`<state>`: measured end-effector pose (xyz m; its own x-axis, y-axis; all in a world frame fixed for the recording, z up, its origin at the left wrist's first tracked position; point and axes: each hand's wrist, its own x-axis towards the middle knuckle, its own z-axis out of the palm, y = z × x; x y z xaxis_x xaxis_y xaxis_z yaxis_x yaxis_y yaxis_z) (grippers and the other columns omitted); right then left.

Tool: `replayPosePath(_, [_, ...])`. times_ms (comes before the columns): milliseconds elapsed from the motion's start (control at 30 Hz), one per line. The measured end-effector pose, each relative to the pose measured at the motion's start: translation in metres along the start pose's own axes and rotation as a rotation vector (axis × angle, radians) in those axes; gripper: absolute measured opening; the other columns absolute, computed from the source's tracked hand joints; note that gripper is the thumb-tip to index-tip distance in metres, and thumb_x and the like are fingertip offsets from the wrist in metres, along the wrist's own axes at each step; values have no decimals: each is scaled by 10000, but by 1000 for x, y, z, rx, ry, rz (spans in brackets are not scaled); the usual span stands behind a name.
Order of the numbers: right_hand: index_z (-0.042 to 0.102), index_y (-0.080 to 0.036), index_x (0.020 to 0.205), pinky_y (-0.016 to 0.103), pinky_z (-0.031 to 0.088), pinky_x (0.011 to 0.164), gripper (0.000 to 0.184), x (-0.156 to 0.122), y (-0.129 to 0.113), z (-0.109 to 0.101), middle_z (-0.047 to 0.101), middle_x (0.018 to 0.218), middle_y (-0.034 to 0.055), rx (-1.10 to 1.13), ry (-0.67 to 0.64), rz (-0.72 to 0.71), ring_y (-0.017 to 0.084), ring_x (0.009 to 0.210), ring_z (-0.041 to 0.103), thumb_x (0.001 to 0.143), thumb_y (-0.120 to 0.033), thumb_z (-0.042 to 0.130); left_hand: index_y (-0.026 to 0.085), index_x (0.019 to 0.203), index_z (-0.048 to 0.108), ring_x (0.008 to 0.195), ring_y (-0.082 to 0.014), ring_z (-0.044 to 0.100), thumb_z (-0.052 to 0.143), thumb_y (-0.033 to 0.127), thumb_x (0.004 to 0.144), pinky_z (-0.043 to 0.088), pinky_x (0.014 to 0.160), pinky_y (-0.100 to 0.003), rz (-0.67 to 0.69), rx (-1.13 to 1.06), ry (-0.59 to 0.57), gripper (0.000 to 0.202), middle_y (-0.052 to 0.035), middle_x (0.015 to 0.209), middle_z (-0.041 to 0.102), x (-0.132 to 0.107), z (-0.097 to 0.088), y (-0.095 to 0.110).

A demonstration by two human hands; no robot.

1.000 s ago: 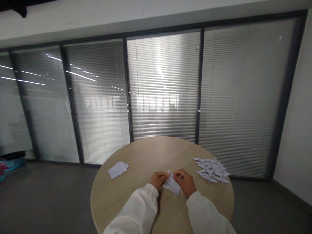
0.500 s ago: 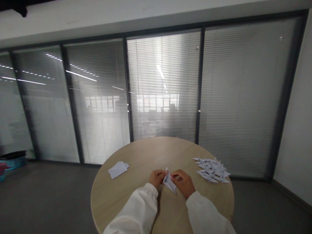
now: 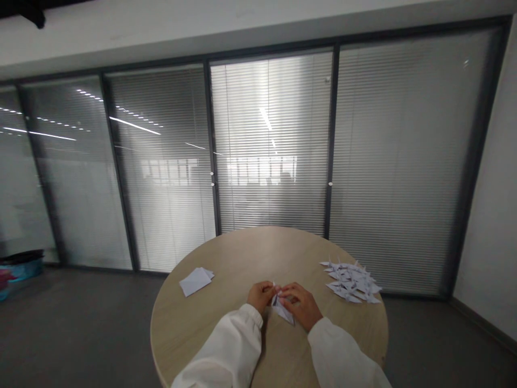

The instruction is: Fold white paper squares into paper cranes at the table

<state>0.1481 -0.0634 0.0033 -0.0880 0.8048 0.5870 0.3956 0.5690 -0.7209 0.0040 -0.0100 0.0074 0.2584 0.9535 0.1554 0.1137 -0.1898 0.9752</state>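
Head view: one person's two hands at work over a round counter (image 3: 242, 250).
Piece in hand: half-folded paper (image 3: 284, 311), a small pointed white shape at the counter's near middle, low over its top.
Left hand (image 3: 262, 295): grip pinched shut on the paper's upper tip.
Right hand (image 3: 302, 307): grip pressed together on the same tip from the other side.
Paper to grip: touching both and held between them, its lower point free, toward the counter's near edge.
Done, by the look: pile of folded figures (image 3: 351, 280) on the counter's right side.
Left, by the look: flat sheets (image 3: 196, 281) on the counter's left side; the held piece seems only part folded.
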Motion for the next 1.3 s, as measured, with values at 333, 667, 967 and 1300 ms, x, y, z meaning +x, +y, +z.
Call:
replayPosePath(333, [557, -219, 894, 201, 478, 554, 298, 1, 0, 1, 597, 904, 25, 30, -22, 125, 168, 842, 562, 598, -207, 595, 155, 536, 510, 382, -82, 417, 597, 544, 528, 405, 404, -207, 38, -34, 166, 399, 71, 400, 405, 0, -4, 5])
replayPosePath(667, [558, -224, 902, 213, 481, 532, 361, 1, 5, 2, 590, 910, 30, 77, -2, 79, 179, 827, 565, 559, -120, 522, 155, 509, 495, 391, -79, 430, 593, 562, 524, 395, 407, -192, 79, -49, 234, 419, 71, 390, 387, 0, -8, 5])
replayPosePath(967, [573, -219, 829, 254, 485, 620, 181, 3, 17, -1, 623, 825, 21, 37, 90, 140, 164, 758, 583, 672, -208, 484, 142, 565, 534, 415, -89, 476, 640, 491, 518, 460, 438, -233, 1, -126, 164, 368, 68, 426, 433, 0, -7, 7])
replayPosePath(1300, [575, -207, 782, 220, 435, 608, 227, 3, 25, -4, 623, 730, 7, -122, 177, 135, 142, 680, 563, 754, -385, 437, 112, 750, 638, 529, -138, 562, 721, 429, 443, 489, 494, -278, -72, -146, -63, 449, -28, 590, 614, 2, -3, -3])
